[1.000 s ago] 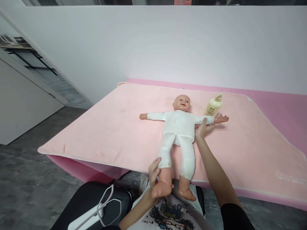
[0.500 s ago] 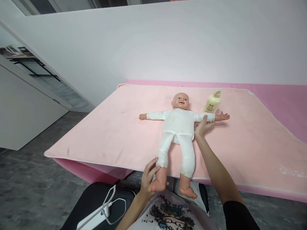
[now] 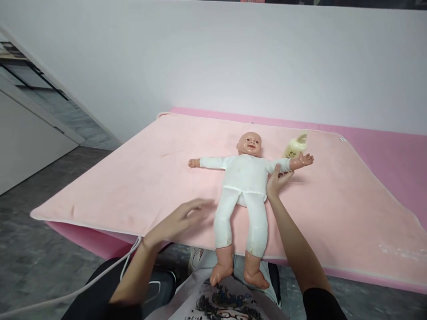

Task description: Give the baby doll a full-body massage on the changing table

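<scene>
A baby doll (image 3: pixel 247 175) in a white long-sleeved suit lies on its back on a pale pink blanket (image 3: pixel 150 178), arms stretched out sideways. Its bare feet hang past the blanket's near edge. My right hand (image 3: pixel 278 178) grips the doll's sleeved arm on the right side, thumb on top and fingers underneath. Left of the doll's legs, my left hand (image 3: pixel 187 218) is in the air, its fingers stretched out, slightly blurred and holding nothing. Behind the gripped arm is a pale yellow pump bottle (image 3: pixel 295 146), its lower part hidden by that arm.
A white wall (image 3: pixel 213 58) rises behind the table. Under the blanket shows a darker pink cover (image 3: pixel 383 151). A white cable (image 3: pixel 83 286) runs beside my left forearm, over a black chair (image 3: pixel 158 289). At far left is a white door (image 3: pixel 26 142).
My left hand has let go of the doll's lower leg and moved up and left. My right hand keeps its hold on the doll's arm. The view has shifted slightly.
</scene>
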`<state>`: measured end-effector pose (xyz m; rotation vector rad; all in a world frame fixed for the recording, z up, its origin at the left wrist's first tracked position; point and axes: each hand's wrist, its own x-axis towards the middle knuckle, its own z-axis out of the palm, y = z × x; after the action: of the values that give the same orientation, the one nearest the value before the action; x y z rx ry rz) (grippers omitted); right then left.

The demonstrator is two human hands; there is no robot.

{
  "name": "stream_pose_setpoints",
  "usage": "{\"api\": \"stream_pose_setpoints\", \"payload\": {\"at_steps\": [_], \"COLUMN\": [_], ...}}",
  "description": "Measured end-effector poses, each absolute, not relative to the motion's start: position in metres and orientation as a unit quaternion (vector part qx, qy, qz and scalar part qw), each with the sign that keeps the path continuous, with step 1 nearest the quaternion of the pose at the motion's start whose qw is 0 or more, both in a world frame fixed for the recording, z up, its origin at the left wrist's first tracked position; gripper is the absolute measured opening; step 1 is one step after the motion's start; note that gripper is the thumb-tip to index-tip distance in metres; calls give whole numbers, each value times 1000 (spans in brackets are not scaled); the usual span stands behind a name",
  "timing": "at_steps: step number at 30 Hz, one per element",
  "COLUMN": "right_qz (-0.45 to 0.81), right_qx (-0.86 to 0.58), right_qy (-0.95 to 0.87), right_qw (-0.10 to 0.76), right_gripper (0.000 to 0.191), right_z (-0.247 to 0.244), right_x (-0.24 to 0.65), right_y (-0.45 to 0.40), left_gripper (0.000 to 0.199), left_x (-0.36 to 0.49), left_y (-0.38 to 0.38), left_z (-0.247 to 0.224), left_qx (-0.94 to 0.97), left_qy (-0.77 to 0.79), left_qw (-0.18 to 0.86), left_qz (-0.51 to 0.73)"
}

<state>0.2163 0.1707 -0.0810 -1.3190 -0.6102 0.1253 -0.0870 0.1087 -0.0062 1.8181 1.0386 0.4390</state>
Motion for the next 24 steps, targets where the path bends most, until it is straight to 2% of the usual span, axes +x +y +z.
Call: {"api": "stream_pose_setpoints", "payload": {"at_steps": [2, 5, 9, 11, 13, 17, 21, 24], "right_qz": [61, 71, 58, 48, 52, 93, 120, 124], "right_qx": [-593, -609, -638, -656, -673, -701, -717, -754], "right_qy": [-320, -367, -414, -431, -443, -433, -397, -390], "right_qw": [736, 699, 646, 617, 589, 560, 560, 513], "right_gripper": [51, 56, 56, 53, 51, 49, 49, 48], "right_z": [-78, -76, -77, -77, -77, -79, -80, -76], "right_x": [215, 217, 223, 225, 226, 228, 232, 235], "right_y": [168, 166, 166, 166, 167, 169, 175, 182], "left_gripper": [42, 27, 19, 9, 12, 27, 38, 37], "left_x": [-60, -17, 17, 27, 36, 44, 43, 44], "left_y": [141, 189, 238, 253, 262, 271, 273, 272], "left_z": [-12, -31, -51, -57, -61, -67, -71, -72], "left_qx": [646, 445, 307, 276, 227, 185, 239, 307], "left_qy": [485, 512, 522, 469, 395, 287, 285, 359], "left_qw": [524, 656, 685, 691, 715, 779, 745, 680], "left_qz": [268, 332, 404, 476, 530, 526, 553, 561]}}
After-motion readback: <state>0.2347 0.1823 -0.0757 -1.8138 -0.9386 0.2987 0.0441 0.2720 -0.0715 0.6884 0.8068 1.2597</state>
